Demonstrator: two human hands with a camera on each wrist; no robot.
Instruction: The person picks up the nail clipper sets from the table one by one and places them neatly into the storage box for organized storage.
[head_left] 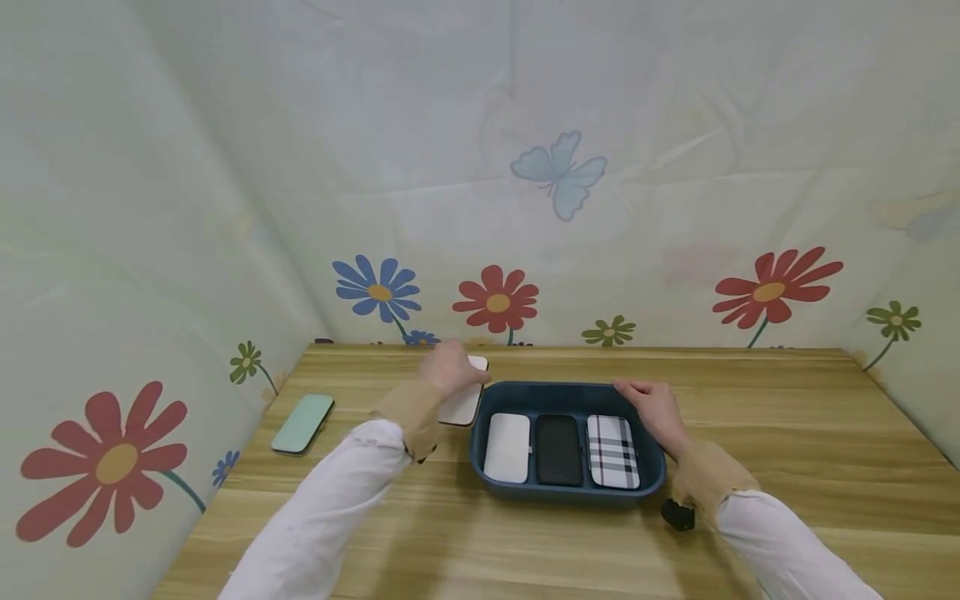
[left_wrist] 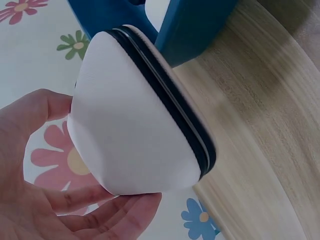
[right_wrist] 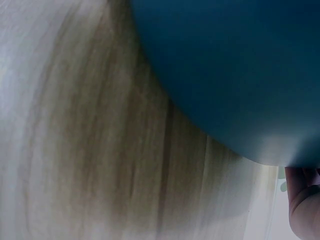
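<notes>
My left hand (head_left: 448,368) grips a white glasses case (left_wrist: 127,117) by its edges, thumb on one side and fingers on the other. A dark band with a thin metal line runs round that case. It is held tilted just outside the left end of a dark blue storage box (head_left: 558,495). In the box lie a white case (head_left: 507,448), a black case (head_left: 558,450) and a plaid case (head_left: 613,452), side by side. My right hand (head_left: 656,410) holds the box's rim at the back right corner; the right wrist view shows only part of its fingers.
A mint green case (head_left: 303,424) lies on the wooden table (head_left: 787,450) at the left. A flower-printed curtain (head_left: 637,250) stands behind the table and along its sides.
</notes>
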